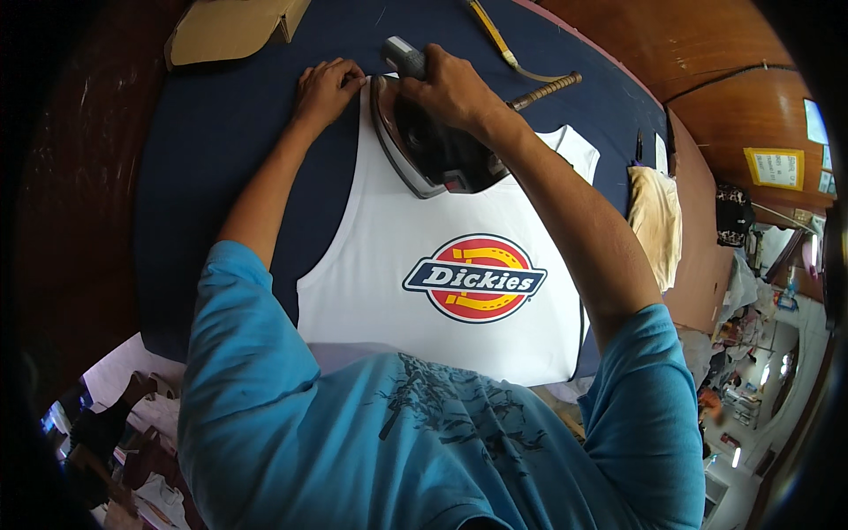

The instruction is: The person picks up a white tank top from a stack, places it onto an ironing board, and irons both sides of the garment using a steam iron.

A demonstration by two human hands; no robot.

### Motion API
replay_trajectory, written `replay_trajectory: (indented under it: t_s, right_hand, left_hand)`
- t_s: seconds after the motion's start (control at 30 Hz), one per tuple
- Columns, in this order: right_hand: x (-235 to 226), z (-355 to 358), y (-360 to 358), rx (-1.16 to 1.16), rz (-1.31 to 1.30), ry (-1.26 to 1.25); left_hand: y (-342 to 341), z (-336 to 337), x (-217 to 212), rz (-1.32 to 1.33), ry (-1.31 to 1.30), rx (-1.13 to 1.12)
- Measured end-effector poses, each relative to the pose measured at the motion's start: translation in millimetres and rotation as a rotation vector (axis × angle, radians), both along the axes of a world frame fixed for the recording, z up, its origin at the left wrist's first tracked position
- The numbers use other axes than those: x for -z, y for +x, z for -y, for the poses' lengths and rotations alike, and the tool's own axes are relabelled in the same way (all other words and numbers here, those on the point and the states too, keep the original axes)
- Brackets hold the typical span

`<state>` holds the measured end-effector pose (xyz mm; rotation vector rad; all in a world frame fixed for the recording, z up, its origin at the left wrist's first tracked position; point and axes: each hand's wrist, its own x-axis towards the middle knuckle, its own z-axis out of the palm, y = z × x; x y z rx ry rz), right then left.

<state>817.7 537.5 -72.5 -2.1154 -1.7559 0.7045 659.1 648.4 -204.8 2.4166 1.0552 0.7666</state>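
A white sleeveless shirt (389, 230) with a round red, yellow and blue emblem (475, 278) lies flat on a dark blue padded table (203, 177). My right hand (446, 84) grips the handle of a dark metal clothes iron (424, 146) that rests on the shirt's neckline. My left hand (327, 88) presses down on the shirt's left shoulder strap, just left of the iron's tip, with its fingers curled on the fabric.
A tan cardboard piece (231, 28) lies at the table's far left. A yellow-handled tool (490, 31) and a wrapped rod (546, 90) lie at the far side. A cream cloth (655, 216) hangs over the right edge. Wooden walls surround the table.
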Motion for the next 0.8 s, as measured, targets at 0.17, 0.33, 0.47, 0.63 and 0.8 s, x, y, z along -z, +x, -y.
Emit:
replay_trajectory:
  t_s: [0.17,0.33,0.47,0.63,0.8]
  right_hand:
    - [4,-1,1,-0.062,0.037,0.081]
    - [0,-9,-3,0.024,0.007,0.024]
    - [3,-8,-7,0.053,-0.001,0.055]
    - [4,-32,0,0.126,0.042,0.065]
    - [8,-33,6,0.131,0.036,0.061]
  left_hand:
    - [-1,-5,4,0.057,-0.048,0.029]
    - [0,-9,8,0.09,-0.071,0.031]
    - [-3,-9,10,0.107,-0.054,0.038]
    - [0,-4,3,0.081,-0.02,0.028]
    - [2,-2,0,0.005,-0.044,-0.001]
